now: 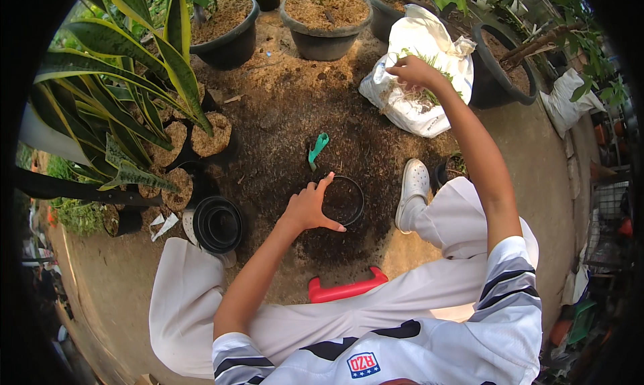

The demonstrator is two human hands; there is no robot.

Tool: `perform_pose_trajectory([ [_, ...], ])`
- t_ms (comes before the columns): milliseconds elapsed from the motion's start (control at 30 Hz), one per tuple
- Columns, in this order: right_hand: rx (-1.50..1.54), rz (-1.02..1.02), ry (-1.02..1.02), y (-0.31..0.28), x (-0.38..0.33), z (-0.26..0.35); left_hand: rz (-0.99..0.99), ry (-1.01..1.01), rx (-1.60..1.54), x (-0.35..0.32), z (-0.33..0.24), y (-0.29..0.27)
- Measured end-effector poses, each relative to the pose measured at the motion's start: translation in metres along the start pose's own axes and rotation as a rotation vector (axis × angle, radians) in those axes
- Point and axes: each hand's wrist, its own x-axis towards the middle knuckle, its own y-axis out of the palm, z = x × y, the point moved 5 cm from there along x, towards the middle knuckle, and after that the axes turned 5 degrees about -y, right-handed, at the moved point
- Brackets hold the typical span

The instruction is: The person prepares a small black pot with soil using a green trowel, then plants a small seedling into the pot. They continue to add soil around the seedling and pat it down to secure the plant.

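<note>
A round black plant pot [363,200] stands on the dark, soil-strewn ground in front of me. My left hand [307,207] curves round its left side, thumb and index finger spread along the rim. Just beyond the pot lies a small teal-green tool [319,147], perhaps a hand trowel, its lower end near the soil. Out to the far right, my right hand [414,72] is over a white sack [419,39] with green and dry plant bits in it. Its fingers are bent together at the sack's left side; anything between them is too small to make out.
Nested black pots [218,225] stand by my left leg. Potted snake plants [211,133] crowd the left side. Large dark planters [327,33] line the back, another [500,70] on the right. A red stool [345,288] is beneath me. My right shoe [414,190] flanks the soil.
</note>
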Motion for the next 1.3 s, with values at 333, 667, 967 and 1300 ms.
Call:
perform_pose_trajectory([
  [333, 0.562, -0.306, 0.203, 0.020, 0.034, -0.191, -0.004, 0.009, -0.007, 0.001, -0.001, -0.001],
  [667, 0.893, -0.271, 0.185, 0.043, 0.059, -0.159, -0.027, 0.018, 0.024, 0.002, -0.005, 0.000],
  [967, 1.099, -0.319, -0.028, 0.020, 0.074, -0.119, -0.060, -0.009, 0.006, -0.006, 0.002, -0.003],
  [1300, 0.261, -0.611, 0.151, 0.005, 0.029, -0.280, -0.047, 0.046, -0.008, 0.007, -0.011, -0.001],
])
